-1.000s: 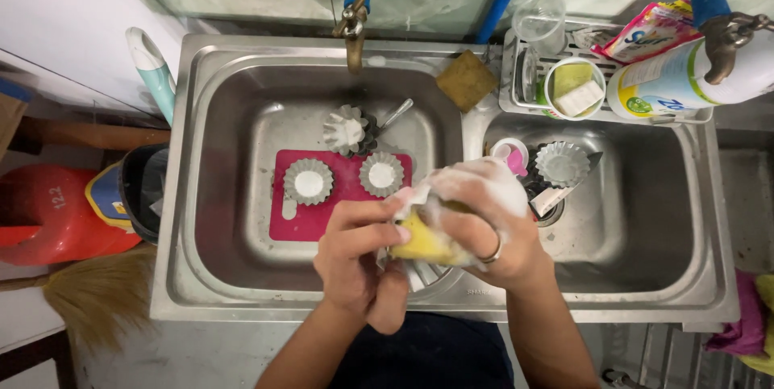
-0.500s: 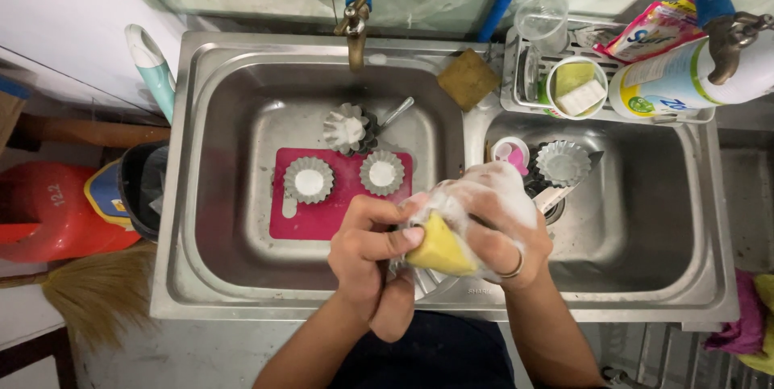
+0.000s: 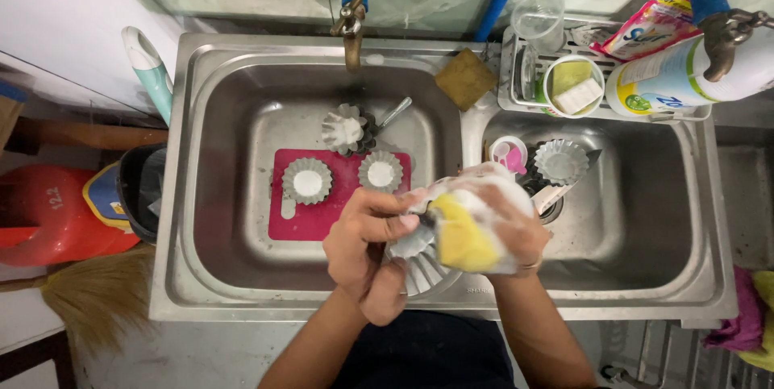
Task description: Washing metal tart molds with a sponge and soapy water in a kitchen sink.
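Observation:
My left hand (image 3: 367, 245) grips a fluted metal tart mould (image 3: 419, 264) over the front rim of the double sink (image 3: 242, 308). My right hand (image 3: 508, 224), covered in foam, presses a yellow sponge (image 3: 461, 242) against the mould. Two more fluted moulds (image 3: 307, 180) (image 3: 380, 170) rest on a red cutting board (image 3: 302, 216) in the left basin. Behind them lies a third mould (image 3: 345, 128) with a spoon (image 3: 395, 112) beside it.
A brass tap (image 3: 351, 28) hangs over the left basin. The right basin holds a fluted mould (image 3: 560, 161) and a small pink cup (image 3: 509, 153). A rack (image 3: 516, 99) behind carries a glass, a cup with soap and a detergent bottle (image 3: 685, 74). A brown scouring pad (image 3: 465, 79) lies on the divider.
My hands shifted slightly along the sink's front rim, and the sponge has turned on the mould. The things in both basins stay where they were.

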